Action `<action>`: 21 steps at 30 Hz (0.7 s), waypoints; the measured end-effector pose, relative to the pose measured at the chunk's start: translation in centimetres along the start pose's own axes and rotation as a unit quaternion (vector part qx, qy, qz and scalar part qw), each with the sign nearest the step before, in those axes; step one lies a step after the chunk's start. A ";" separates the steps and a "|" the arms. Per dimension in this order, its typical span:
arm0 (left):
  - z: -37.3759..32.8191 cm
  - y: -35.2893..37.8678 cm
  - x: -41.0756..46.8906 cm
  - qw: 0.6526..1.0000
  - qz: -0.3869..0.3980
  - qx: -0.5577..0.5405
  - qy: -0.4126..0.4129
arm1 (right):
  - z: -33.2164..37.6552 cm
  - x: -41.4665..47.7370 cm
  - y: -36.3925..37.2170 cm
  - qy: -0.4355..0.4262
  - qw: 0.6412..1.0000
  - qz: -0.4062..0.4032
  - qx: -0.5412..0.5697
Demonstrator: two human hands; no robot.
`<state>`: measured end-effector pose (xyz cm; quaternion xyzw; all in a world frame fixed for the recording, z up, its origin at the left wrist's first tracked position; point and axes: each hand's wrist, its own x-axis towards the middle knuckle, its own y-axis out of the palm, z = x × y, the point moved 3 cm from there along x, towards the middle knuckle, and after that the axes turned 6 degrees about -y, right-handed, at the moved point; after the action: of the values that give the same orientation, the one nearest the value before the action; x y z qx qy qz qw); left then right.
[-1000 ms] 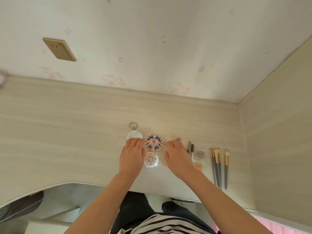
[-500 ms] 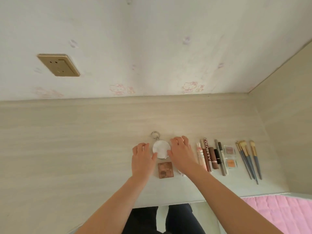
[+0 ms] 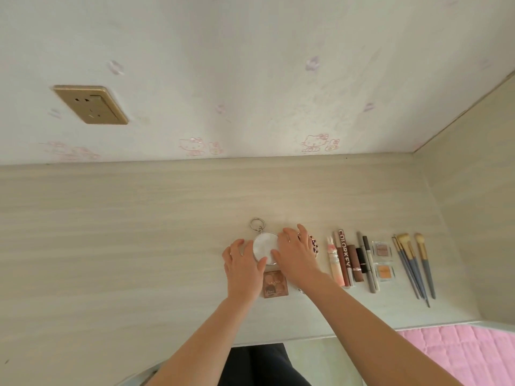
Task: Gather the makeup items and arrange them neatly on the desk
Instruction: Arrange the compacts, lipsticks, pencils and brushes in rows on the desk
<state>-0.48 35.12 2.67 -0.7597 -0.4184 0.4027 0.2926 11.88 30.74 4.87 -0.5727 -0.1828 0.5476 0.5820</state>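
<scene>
The desk (image 3: 139, 246), pale wood-grain set against the wall, bears the arrangement on its near right part. The left hand (image 3: 242, 270) lies flat with straight fingers, its thumb against the lower left rim of the round compact (image 3: 263, 247). The right hand (image 3: 296, 256) rests with relaxed fingers over the compact's right rim and partly over a patterned case (image 3: 315, 245); neither hand is closed around anything. To the right lie the brushes (image 3: 412, 263), side by side with bristles away from the person, then a row of tubes and pencils (image 3: 349, 260), closely packed and roughly parallel. The compact sits between the two hands, just beyond the square palette (image 3: 276, 285) and well left of the two small pans (image 3: 383, 261). The step in hand appears to be squaring the compact into line. It is probably best done by sliding it flat between thumb and fingers, not lifting it, with equal light pressure from both sides so it does not spin. Its centre is best set over the palette below. The right wrist should be kept raised, since it passes near the nearest tube and could roll it. The key ring (image 3: 256, 224) points away from the person and is best left trailing straight, as it may swing if the compact turns
</scene>
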 end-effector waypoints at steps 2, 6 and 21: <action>-0.1 0.0 -0.1 1.000 -0.001 -0.024 -0.013 | 0.0 0.0 0.1 -0.006 1.000 -0.003 0.003; 0.0 0.5 -0.1 0.998 -0.036 -0.051 0.014 | 0.0 0.3 0.4 -0.029 0.999 -0.013 -0.018; 1.3 -3.4 0.0 0.912 -0.015 -0.402 -0.076 | 3.7 0.4 -2.5 -0.004 0.959 -0.070 0.274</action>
<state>-2.98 36.87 4.67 -0.7737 -0.5773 0.2529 -0.0646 9.99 33.39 7.89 -0.3751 -0.0673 0.5370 0.7526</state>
